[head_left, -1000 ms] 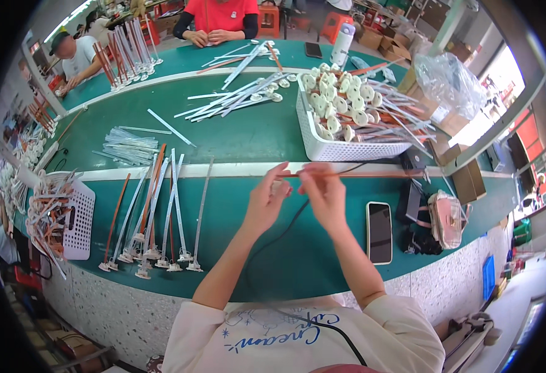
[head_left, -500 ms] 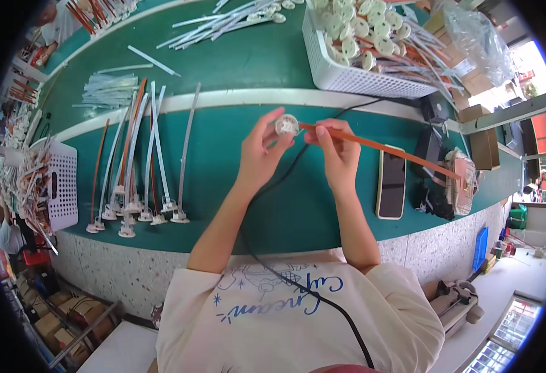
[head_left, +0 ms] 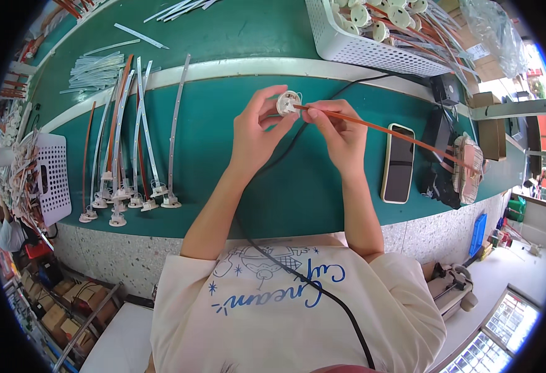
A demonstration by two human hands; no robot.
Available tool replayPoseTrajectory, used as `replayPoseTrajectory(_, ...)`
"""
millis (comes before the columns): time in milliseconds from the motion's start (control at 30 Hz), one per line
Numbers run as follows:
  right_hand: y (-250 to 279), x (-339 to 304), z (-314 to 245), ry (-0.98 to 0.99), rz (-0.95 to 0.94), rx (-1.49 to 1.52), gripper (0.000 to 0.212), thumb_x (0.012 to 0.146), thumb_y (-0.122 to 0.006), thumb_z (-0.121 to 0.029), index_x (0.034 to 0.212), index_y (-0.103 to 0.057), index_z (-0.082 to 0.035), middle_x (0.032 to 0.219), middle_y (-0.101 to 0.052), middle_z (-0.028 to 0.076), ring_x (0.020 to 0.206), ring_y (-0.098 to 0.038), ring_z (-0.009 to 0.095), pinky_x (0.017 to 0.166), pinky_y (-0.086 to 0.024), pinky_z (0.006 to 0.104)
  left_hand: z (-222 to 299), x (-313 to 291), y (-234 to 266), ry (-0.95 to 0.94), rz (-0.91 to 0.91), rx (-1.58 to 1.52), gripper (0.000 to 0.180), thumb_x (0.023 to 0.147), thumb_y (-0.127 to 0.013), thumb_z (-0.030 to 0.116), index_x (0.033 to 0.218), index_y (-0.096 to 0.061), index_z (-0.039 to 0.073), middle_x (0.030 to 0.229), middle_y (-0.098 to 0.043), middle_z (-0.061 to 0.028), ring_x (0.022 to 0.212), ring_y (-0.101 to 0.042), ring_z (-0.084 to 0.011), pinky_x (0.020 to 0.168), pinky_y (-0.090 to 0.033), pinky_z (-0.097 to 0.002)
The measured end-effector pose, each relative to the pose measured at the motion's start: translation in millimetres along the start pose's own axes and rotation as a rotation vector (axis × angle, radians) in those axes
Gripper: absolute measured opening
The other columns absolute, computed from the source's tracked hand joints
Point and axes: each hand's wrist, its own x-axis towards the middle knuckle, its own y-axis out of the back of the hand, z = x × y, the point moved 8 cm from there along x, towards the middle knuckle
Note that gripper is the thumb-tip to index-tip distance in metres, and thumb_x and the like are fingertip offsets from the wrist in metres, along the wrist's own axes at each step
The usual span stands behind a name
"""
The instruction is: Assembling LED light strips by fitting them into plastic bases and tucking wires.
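spreading across the middle of the view, the green bench (head_left: 207,118) carries the work. at its far right is the white basket (head_left: 381,59) with many strips; at the left, a group of strips (head_left: 119,118) has its white bases toward the near edge.

the right hand (head_left: 345,146) has its fingers pinched on a long orange strip (head_left: 378,128), close to the strip's left end. in view, this strip passes over the phone (head_left: 398,165) and reaches the pink bag (head_left: 467,168), so, i judge, a quick turn of the wrist may catch it there.

the left hand (head_left: 254,133) holds a round white piece (head_left: 288,102) between narrow-set fingers, above the middle of the bench. the strip's left end is at this piece, but whether they are joined i cannot tell. because the strip is held only near one end, its weight could twist the contact. the smallest part, a thin wire (head_left: 300,94) at the piece's edge, may bend or break if the fingers press it or the strip is pushed wrongly.
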Motion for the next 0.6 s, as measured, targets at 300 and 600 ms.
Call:
replayPoseTrajectory(300, 4.6, 1.6, -8.9, 0.069, 0.006, -0.206, 0.009, 0.078, -0.055, -0.001, 0.084, -0.052, 0.004, 0.078, -0.058, 0.011, 0.074, -0.059, 0.015, 0.064, -0.048, 0.0217, 1.3, 2.2, 5.2, -0.067, 0.006, 0.036, 0.026, 0.073, -0.059, 0.001, 0.098, -0.056, -0.001, 0.089, -0.059, -0.0094, 0.081, -0.058, -0.0139, 0.071, -0.048, -0.0243)
replayPoseTrajectory(600, 0.6, 1.2, -11.3, 0.092, 0.03, -0.184, 0.01, 0.079, -0.054, -0.002, 0.085, -0.051, 0.005, 0.076, -0.058, 0.012, 0.071, -0.06, 0.016, 0.064, -0.048, 0.0233, 2.1, 0.1, 5.6, -0.015, 0.029, 0.111, 0.023, 0.073, -0.06, 0.003, 0.096, -0.057, -0.002, 0.086, -0.06, -0.0096, 0.077, -0.058, -0.0133, 0.069, -0.048, -0.0237)
